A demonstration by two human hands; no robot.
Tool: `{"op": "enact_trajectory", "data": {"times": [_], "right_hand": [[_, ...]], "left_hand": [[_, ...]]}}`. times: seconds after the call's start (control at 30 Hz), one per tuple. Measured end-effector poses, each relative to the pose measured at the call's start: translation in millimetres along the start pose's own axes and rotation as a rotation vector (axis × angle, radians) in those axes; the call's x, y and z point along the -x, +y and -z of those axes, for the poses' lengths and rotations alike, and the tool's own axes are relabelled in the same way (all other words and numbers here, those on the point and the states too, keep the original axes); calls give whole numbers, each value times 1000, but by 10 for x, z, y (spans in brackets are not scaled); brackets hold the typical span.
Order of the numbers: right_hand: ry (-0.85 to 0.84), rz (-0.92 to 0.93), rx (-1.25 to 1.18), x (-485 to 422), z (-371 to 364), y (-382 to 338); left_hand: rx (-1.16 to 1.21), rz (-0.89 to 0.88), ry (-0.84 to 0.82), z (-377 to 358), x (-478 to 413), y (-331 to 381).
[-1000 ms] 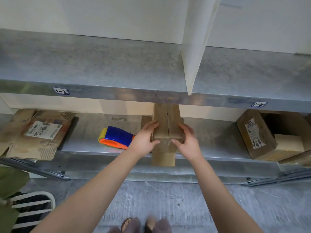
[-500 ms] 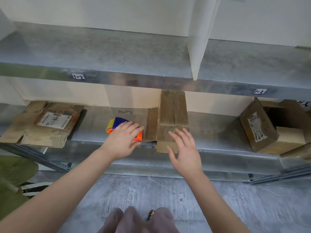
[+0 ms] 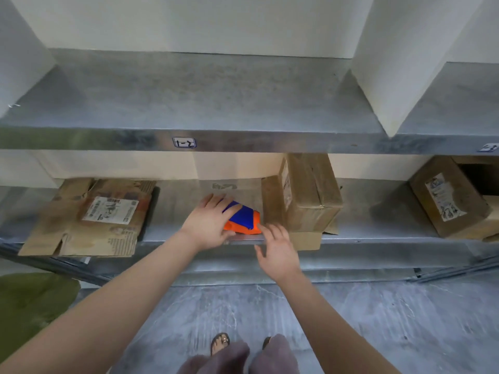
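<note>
A blue and orange tape dispenser (image 3: 244, 220) lies near the front edge of the lower metal shelf (image 3: 378, 233). My left hand (image 3: 209, 224) lies over its left end, fingers across the top and thumb under the front, gripping it. My right hand (image 3: 276, 251) hovers just in front of the dispenser with fingers spread and relaxed, one fingertip near its right end, holding nothing. A taped brown cardboard box (image 3: 307, 195) stands on the shelf right of the dispenser, its lower flap hanging over the shelf edge.
Flattened cardboard with a white label (image 3: 89, 220) lies on the shelf at left. Another labelled box (image 3: 451, 201) sits at right. The upper metal shelf (image 3: 216, 103) carries white dividers (image 3: 399, 63). Below are a grey floor and my feet (image 3: 221, 344).
Both hands let go of the brown box and shifted left. My left hand has come down onto the tape dispenser; my right hand followed toward it. The view tilted up and left.
</note>
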State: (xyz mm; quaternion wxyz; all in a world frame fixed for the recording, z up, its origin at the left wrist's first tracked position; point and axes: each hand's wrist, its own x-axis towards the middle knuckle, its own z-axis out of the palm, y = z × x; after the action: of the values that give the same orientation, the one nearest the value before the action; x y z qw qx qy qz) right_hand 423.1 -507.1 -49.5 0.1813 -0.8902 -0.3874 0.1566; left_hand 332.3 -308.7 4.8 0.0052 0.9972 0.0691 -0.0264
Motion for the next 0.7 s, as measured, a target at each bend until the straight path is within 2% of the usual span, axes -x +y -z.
{"op": "enact_trajectory", "data": {"times": [0.17,0.3,0.43,0.7], "right_hand": [[34,-104,-26,-59,-167,-40],[37,-151,-45,-125,-208,-30],[56,-166,-75,-180,-207,34],[39,-150,-46,-198,-205,56]], "left_hand": [[56,0,-195,-41,-352,-161],[275,-29,-299,-126,-486,-285],[328,-49,-325,-147,-506,-331],[402,-23,-256,-237,-376,-388]]}}
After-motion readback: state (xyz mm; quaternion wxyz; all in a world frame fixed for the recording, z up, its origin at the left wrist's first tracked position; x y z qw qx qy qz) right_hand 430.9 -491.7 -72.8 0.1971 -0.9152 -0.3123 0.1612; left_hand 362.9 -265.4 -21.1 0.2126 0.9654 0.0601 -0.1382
